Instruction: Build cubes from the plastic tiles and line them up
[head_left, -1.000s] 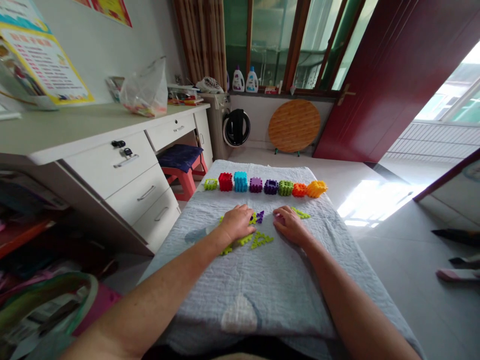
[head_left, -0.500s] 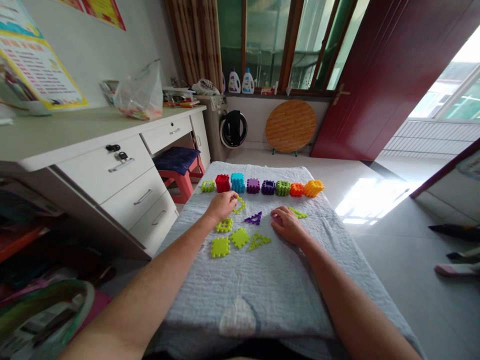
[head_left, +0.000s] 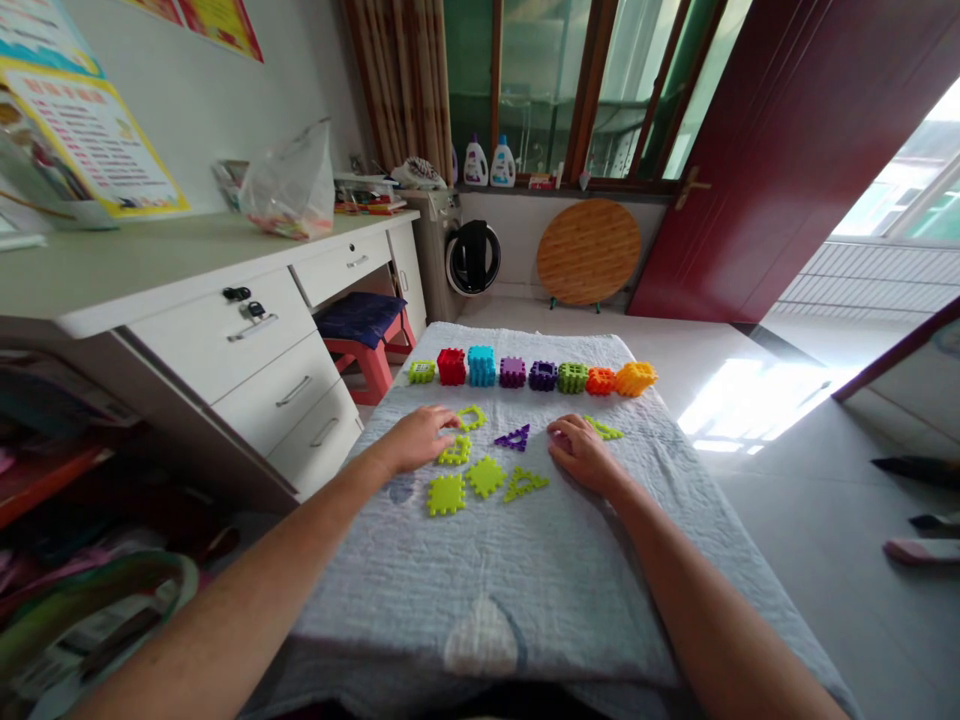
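My left hand (head_left: pixel 420 440) is low over the cloth with its fingers apart, holding nothing. Its fingertips are beside a lime-green open frame piece (head_left: pixel 481 410) and a lime-green square piece with cut-outs (head_left: pixel 455 451). Closer to me lie two solid lime-green squares (head_left: pixel 446 495) (head_left: pixel 486 477) and a lime-green triangle (head_left: pixel 525 484). A purple triangle (head_left: pixel 514 438) lies between the hands. My right hand (head_left: pixel 583 453) rests on the cloth, fingers loosely bent and apart, with another green triangle (head_left: pixel 604 429) just past it.
Behind the pieces stands a row of interlocking blocks: small green (head_left: pixel 421 372), red (head_left: pixel 451 367), blue (head_left: pixel 481 366), purple, green, orange and yellow (head_left: pixel 636 379). A pale cloth (head_left: pixel 555 580) covers the table. A white desk (head_left: pixel 255 350) and a stool (head_left: pixel 367 330) stand at the left.
My left hand has let go of the green frame piece, which now lies on the cloth, and drawn back to the left. My right hand stays in about the same place.
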